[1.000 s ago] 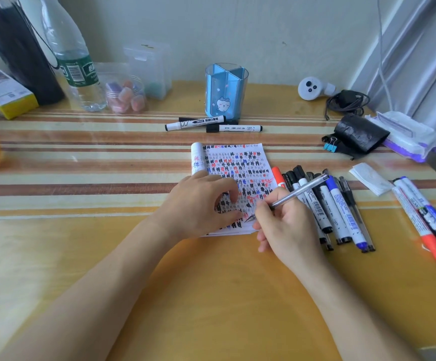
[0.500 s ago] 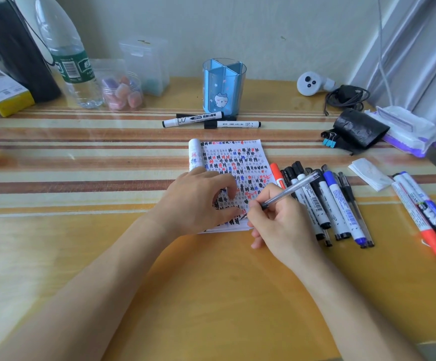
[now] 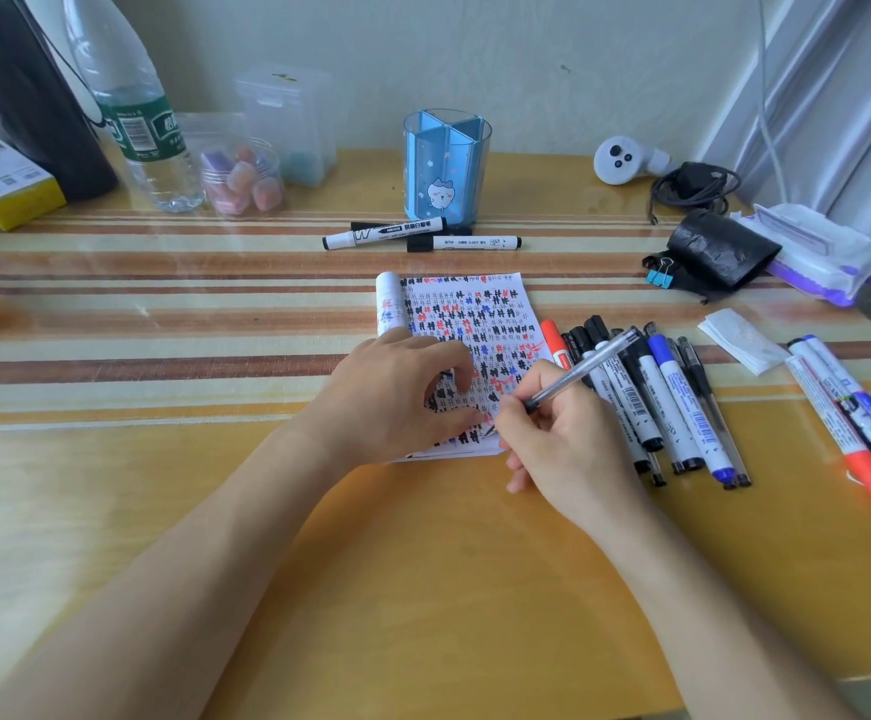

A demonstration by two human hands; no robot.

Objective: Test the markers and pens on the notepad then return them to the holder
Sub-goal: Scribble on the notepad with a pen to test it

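Note:
A small notepad covered in black, red and blue hash marks lies at the table's middle. My left hand presses flat on its lower left part. My right hand grips a clear pen, tip touching the pad's lower right corner. Several markers and pens lie in a row right of the pad. Three more markers lie further right. Two markers lie in front of the blue divided holder, which looks empty.
At the back left stand a water bottle, a jar of erasers and a clear box. At the right are a black pouch, binder clips, a wipes pack and folded tissue.
The pen tip has shifted slightly over the pad's lower right corner. My left hand stays pressed on the pad.

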